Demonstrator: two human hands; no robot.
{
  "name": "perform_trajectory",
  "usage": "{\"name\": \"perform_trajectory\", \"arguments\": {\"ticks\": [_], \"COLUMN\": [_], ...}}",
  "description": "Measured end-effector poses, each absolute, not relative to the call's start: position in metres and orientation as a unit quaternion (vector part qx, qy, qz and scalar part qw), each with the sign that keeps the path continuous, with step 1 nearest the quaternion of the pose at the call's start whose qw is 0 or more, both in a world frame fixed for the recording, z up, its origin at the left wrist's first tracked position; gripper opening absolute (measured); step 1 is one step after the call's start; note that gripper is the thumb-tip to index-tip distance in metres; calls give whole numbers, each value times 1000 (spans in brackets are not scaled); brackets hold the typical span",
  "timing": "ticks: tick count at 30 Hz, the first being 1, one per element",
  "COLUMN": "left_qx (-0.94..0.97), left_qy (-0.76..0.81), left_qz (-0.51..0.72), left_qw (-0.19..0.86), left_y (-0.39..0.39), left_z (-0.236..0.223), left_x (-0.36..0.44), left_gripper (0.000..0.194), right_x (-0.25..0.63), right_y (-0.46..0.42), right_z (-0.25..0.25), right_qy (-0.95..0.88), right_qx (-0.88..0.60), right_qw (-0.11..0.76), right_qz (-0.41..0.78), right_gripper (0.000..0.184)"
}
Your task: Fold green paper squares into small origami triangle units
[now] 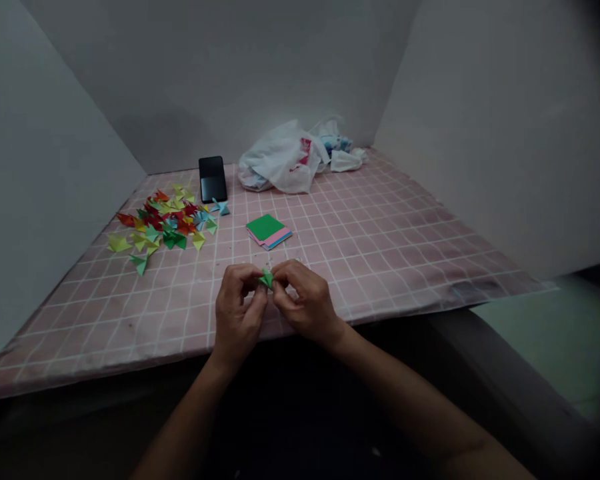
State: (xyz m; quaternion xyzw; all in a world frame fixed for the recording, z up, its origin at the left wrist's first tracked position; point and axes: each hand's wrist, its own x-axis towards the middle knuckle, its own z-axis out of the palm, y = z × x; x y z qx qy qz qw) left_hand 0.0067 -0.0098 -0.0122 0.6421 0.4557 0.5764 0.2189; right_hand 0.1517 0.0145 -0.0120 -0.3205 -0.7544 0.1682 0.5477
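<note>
left hand (237,308) and right hand (307,303) both closed to a pinch, thumb and fingers on the green folded paper (267,279), left hand on its left side, right hand on its right. other fingers curled in. piece is small and partly hidden by fingertips, exact shape can't be told. it's held at the near edge of the tabletop (395,247), around mid-width.

paper stack (267,228) lies just beyond the hands, not touching them: green sheet on top, pink and blue showing under it, edges not lined up.

folded paper pieces (173,223) in a loose heap toward the left edge: red, orange, yellow, green, light blue, some overlapping, a few at the rim of the heap. black phone (213,179) lies by the far edge, just beyond the heap's right side.

white plastic bag (283,160), crumpled, red print, at the far edge right of the phone. blue-and-white packaging (336,142) beside it, toward the far right corner.
</note>
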Motion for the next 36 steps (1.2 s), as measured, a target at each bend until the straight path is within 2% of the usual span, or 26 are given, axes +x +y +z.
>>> {"name": "perform_trajectory", "arguments": {"ticks": [12, 22, 32, 36], "left_qx": [628, 701, 749, 787], "left_qy": [479, 483, 461, 426], "left_qz": [566, 521, 475, 442], "left_qw": [238, 62, -31, -60], "left_y": [-9, -13, -7, 1], "left_z": [-12, -15, -15, -8], "left_x": [7, 10, 9, 6], "left_gripper": [18, 19, 21, 21], "right_x": [154, 154, 154, 155], "right_y": [16, 19, 22, 25], "right_z": [-10, -10, -12, -12], "right_qy": [-709, -709, -716, -652], "right_qx": [-347, -389, -393, -448], "right_qw": [575, 531, 526, 533], "right_qz": [214, 252, 238, 299], "right_gripper": [14, 11, 10, 14]}}
